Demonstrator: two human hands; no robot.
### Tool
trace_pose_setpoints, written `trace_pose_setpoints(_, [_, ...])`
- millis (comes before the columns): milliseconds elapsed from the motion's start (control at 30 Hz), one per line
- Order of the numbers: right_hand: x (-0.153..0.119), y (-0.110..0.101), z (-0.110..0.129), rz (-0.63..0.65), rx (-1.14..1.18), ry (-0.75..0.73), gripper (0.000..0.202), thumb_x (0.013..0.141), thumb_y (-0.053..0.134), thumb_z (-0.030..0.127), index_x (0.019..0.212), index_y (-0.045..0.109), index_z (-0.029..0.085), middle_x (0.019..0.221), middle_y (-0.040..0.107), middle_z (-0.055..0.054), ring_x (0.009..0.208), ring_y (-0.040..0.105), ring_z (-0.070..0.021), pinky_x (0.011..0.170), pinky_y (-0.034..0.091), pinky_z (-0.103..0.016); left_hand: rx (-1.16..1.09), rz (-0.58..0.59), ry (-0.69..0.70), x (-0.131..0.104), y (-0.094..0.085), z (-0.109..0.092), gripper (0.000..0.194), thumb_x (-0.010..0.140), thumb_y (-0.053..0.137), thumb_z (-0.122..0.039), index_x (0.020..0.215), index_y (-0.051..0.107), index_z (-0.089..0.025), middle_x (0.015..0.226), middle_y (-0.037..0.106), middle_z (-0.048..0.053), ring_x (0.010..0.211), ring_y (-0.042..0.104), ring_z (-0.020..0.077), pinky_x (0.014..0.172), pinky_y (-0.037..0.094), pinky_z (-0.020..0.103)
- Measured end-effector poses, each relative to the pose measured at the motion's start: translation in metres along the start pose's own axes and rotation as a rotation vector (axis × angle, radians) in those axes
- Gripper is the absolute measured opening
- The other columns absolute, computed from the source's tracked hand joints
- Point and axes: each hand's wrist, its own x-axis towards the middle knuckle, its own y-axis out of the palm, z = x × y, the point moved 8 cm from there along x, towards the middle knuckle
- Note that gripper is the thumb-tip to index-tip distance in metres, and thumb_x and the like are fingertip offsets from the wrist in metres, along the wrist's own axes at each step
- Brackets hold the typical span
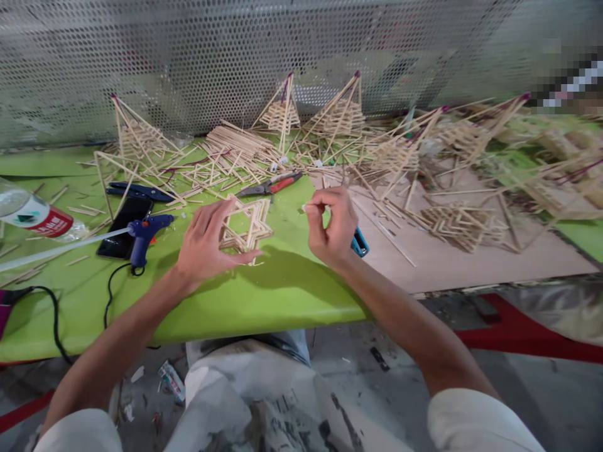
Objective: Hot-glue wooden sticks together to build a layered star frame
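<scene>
A star-shaped frame of stacked thin wooden sticks (258,221) lies on the green table cover (282,295). My left hand (207,242) is around its left side, thumb and fingers spread along its edges. To the right of the star, my right hand (332,223) is raised a little with thumb and index finger pinched together; a tiny pale bit shows at the fingertips, too small to name. A blue object (360,242) is partly hidden behind the right wrist.
Blue glue gun (141,242), black phone (117,235) and bottle (40,216) lie left. Red-handled pliers (273,186) and a stick pile (242,145) lie behind. Several stick pyramids (342,116) stand along the perforated metal panel (188,63). A brown board (452,267) lies right.
</scene>
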Motion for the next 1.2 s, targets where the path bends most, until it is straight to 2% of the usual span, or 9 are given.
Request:
trace_pose_setpoints(100, [-0.003,0.007,0.006,0.039,0.016,-0.059,0.011,0.110,0.049,0.021,0.113,0.060,0.023,0.092,0.066,-0.006,0.082,0.063,-0.0201,0.071,0.054,-0.037,-0.014,0.021,-0.029,0.000,0.001,0.003,0.099,0.082,0.083,-0.073,0.159,0.045,-0.022,0.140,0.071,0.015,0.126,0.070,0.0336,0.112,0.056,0.049])
trace_pose_setpoints(267, [-0.021,0.029,0.037,0.169,0.012,-0.338,0.010,0.104,0.065,0.022,0.110,0.071,0.027,0.094,0.071,-0.003,0.082,0.066,-0.0159,0.071,0.053,-0.032,-0.029,0.006,-0.051,0.000,0.000,0.003,0.097,0.081,0.083,-0.073,0.155,0.049,-0.020,0.136,0.073,0.016,0.122,0.071,0.0328,0.109,0.058,0.047])
trace_pose_setpoints(433, [-0.025,0.037,0.051,0.203,-0.028,-0.432,0.012,0.102,0.070,0.018,0.107,0.076,0.026,0.092,0.072,-0.002,0.085,0.064,-0.0154,0.072,0.050,-0.032,-0.054,0.032,-0.085,0.000,0.001,0.005,0.095,0.081,0.084,-0.071,0.156,0.049,-0.022,0.137,0.072,0.015,0.124,0.070,0.0331,0.110,0.057,0.048])
trace_pose_setpoints(733, [-0.023,0.035,0.056,0.191,0.033,-0.479,0.006,0.099,0.073,0.014,0.097,0.074,0.019,0.094,0.071,-0.004,0.086,0.061,-0.0154,0.074,0.047,-0.033,-0.063,0.067,-0.127,-0.005,0.011,0.007,0.098,0.076,0.089,-0.067,0.154,0.051,-0.021,0.132,0.073,0.014,0.117,0.071,0.0324,0.103,0.059,0.047])
trace_pose_setpoints(933, [-0.025,0.040,0.057,0.228,0.014,-0.490,0.013,0.106,0.057,0.013,0.104,0.069,0.016,0.099,0.070,-0.008,0.090,0.062,-0.0178,0.077,0.049,-0.033,-0.047,0.075,-0.130,-0.005,0.011,0.006,0.099,0.075,0.089,-0.070,0.153,0.051,-0.021,0.132,0.074,0.014,0.118,0.071,0.0326,0.104,0.060,0.047])
trace_pose_setpoints(1067, [-0.022,0.039,0.050,0.211,-0.011,-0.421,0.013,0.107,0.053,0.013,0.109,0.065,0.019,0.102,0.069,-0.007,0.090,0.062,-0.0185,0.077,0.048,-0.035,-0.055,0.085,-0.114,-0.004,0.011,0.003,0.101,0.077,0.086,-0.074,0.155,0.049,-0.022,0.136,0.073,0.014,0.121,0.071,0.0330,0.106,0.059,0.048])
trace_pose_setpoints(1200, [-0.015,0.030,0.033,0.167,-0.023,-0.267,0.012,0.107,0.052,0.017,0.116,0.060,0.023,0.104,0.068,-0.008,0.091,0.064,-0.0210,0.078,0.050,-0.038,-0.044,0.064,-0.101,-0.003,0.010,0.001,0.099,0.079,0.083,-0.076,0.154,0.050,-0.021,0.133,0.074,0.015,0.119,0.072,0.0327,0.105,0.059,0.048])
